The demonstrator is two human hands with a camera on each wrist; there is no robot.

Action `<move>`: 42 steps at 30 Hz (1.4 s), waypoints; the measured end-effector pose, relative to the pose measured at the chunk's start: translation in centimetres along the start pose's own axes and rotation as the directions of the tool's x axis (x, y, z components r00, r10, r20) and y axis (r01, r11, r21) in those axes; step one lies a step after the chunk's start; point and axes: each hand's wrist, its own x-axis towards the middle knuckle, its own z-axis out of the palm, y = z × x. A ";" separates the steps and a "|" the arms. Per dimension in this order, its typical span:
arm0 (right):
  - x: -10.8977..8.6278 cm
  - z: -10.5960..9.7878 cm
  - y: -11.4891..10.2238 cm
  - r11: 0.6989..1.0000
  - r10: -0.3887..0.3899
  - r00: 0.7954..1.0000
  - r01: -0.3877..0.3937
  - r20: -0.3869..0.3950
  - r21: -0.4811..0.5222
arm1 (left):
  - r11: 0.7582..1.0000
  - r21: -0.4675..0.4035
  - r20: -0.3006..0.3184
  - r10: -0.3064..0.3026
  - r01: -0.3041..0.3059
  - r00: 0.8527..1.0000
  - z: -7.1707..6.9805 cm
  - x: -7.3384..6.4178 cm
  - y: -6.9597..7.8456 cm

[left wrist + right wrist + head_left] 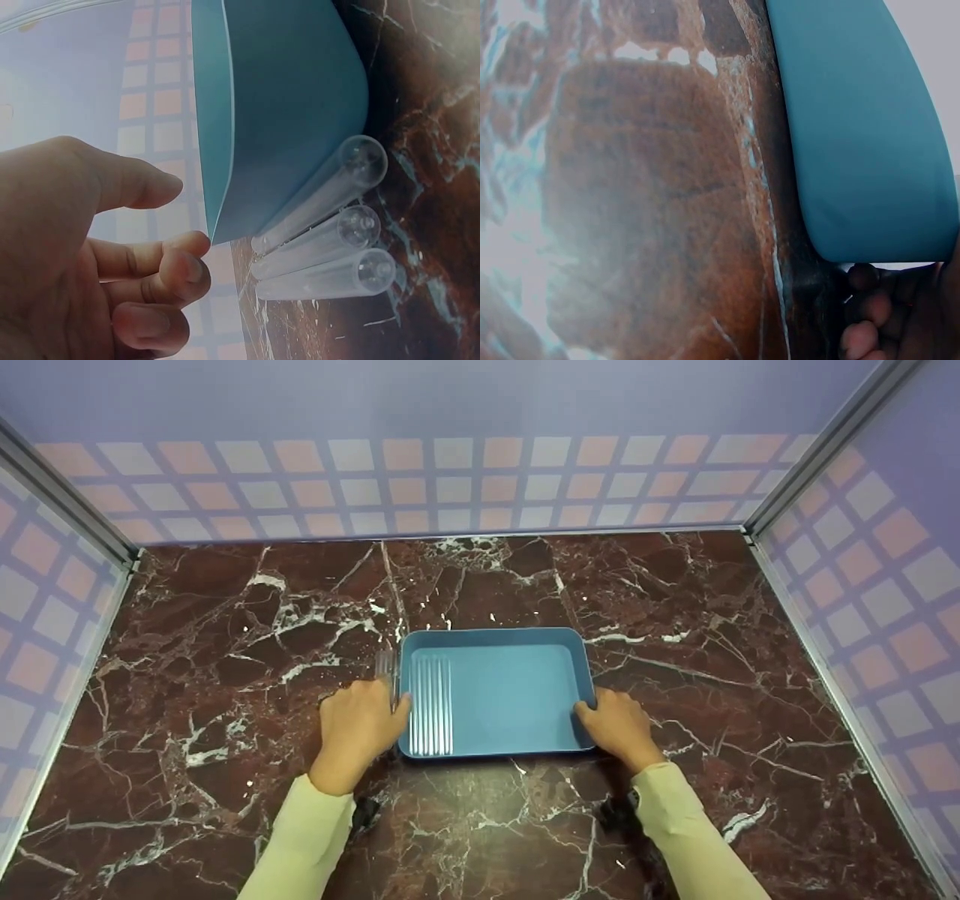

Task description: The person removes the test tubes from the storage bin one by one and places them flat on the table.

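Note:
A blue rectangular tray [510, 690] sits in front of me on the marble surface. Several clear plastic tubes [431, 706] lie side by side along its left end. Outside the left wall, three more clear tubes [326, 277] rest on the marble, close against the tray in the left wrist view. My left hand [361, 724] is beside that wall, thumb apart from loosely bent fingers, nothing between them. At the opposite end my right hand [621, 726] grips the tray wall, thumb over the rim. Its curled fingers [862, 339] show at the tray's corner in the right wrist view.
Dark red marble [225, 675] with white veins surrounds the tray. A lilac back wall [480, 405] with pink and white squares stands behind, and side panels [885, 585] close off left and right. Metal strips run along the corners.

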 end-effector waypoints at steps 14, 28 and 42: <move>0.0 -0.1 0.0 1.000 -0.014 1.000 0.014 0.006 -0.012 | 0.997 -0.046 -0.029 0.056 -0.058 0.998 0.2 -0.1 0.4; 0.0 0.0 0.0 1.000 -0.004 1.000 0.004 0.003 -0.013 | 0.996 -0.046 0.032 0.074 -0.072 0.997 0.4 0.1 0.7; -0.1 -0.1 -0.1 1.000 0.000 1.000 0.000 0.011 -0.006 | 0.997 -0.018 0.022 0.079 -0.079 0.997 0.7 0.5 1.2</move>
